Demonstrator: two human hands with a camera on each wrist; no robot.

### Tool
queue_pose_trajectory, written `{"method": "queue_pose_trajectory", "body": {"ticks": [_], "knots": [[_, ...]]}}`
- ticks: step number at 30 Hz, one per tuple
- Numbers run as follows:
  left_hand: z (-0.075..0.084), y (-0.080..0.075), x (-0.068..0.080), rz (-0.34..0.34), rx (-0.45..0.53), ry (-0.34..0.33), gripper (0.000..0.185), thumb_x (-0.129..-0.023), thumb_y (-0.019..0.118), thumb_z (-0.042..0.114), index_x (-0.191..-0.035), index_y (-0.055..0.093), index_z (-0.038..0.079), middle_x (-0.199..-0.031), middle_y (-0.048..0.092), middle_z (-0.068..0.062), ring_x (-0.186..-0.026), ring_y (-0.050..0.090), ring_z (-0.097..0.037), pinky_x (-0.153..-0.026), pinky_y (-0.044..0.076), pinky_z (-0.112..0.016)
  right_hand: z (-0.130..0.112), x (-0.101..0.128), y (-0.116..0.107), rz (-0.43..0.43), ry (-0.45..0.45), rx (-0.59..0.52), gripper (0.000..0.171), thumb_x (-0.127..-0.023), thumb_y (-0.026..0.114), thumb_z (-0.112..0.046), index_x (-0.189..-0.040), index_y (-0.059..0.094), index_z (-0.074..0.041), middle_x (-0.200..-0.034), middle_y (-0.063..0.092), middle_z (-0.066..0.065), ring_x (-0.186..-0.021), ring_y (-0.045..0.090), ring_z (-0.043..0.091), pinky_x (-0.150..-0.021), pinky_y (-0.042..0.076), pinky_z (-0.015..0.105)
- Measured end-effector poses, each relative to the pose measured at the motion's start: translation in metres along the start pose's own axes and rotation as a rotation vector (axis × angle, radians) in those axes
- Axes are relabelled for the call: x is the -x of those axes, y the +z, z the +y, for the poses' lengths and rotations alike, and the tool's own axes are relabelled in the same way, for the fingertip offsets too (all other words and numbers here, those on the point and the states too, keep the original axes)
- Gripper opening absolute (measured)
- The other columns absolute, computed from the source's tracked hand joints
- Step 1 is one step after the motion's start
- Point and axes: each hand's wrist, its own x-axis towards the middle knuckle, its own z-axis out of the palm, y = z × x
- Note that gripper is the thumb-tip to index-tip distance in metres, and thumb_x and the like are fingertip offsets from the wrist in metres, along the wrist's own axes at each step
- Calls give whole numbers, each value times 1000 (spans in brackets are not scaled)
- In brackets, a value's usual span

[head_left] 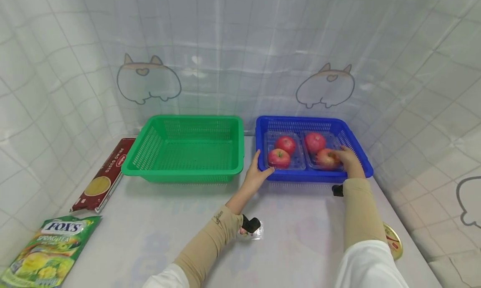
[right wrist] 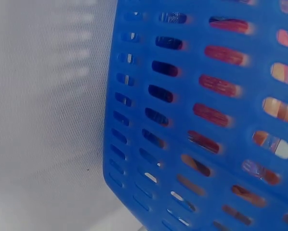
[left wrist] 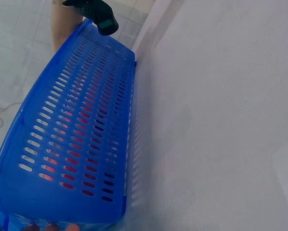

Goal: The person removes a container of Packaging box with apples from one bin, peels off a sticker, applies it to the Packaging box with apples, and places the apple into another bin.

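Observation:
A blue plastic basket (head_left: 308, 177) stands on the right side of the table with two clear plastic boxes of apples inside. The left box (head_left: 298, 165) and the right box (head_left: 306, 156) each hold two red apples. At the basket's front left corner, my left hand (head_left: 255, 175) grips the rim, thumb over the front edge and fingers along the outer side. Inside the basket, my right hand (head_left: 349, 160) holds the right box at its right end, fingertips by the front apple (head_left: 326, 159). The right wrist view shows mainly the slotted basket wall (right wrist: 182, 120), which hides that hand.
A green basket (head_left: 193, 172) stands left of the blue one. Further left lie a maroon spaghetti pack (head_left: 103, 175) and a green Fox's candy bag (head_left: 49, 250). A small clear package (head_left: 256, 231) lies below my left wrist, and a round gold tin (head_left: 392, 242) beside my right forearm.

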Motion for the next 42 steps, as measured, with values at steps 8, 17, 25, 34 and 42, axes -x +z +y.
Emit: {"method": "queue_pose_trajectory", "body": {"ticks": [8,17,25,34,42], "knots": [[4,-2,1,-7,9,18,81,-84,62,19,-149,15,15,-152,21,-12,-138,22,-29,-106,28,-48,-4,2,4,75,7,-128,62,-98,38,-20,-148,4,-11,-152,3,20,-137,13,40,-101,26,60],[3,1,0,-14,0,18,80,-85,62,18,-149,14,14,-152,20,-11,-138,21,-29,-107,26,-48,-7,11,0,155,-51,-238,57,-98,37,-20,-148,11,-12,-153,4,17,-134,17,41,-93,29,66],[3,-2,2,-43,-4,20,81,-86,61,19,-149,11,16,-153,16,-10,-139,18,-29,-108,25,-48,-24,30,-1,162,-107,-291,59,-98,38,-22,-149,9,-14,-154,-1,13,-135,16,37,-95,27,65],[11,2,12,26,-229,40,76,-91,54,28,-149,8,9,-149,13,-24,-133,24,-42,-104,28,-55,-48,48,15,174,-152,-264,58,-98,40,-22,-149,14,-13,-153,6,16,-134,21,38,-93,32,64],[34,13,28,154,-336,252,67,-91,55,28,-147,22,12,-152,1,-20,-138,-6,-42,-103,16,-65,-68,68,44,166,-171,-300,60,-98,42,-25,-149,14,-15,-152,12,14,-132,28,38,-89,39,58]]}}
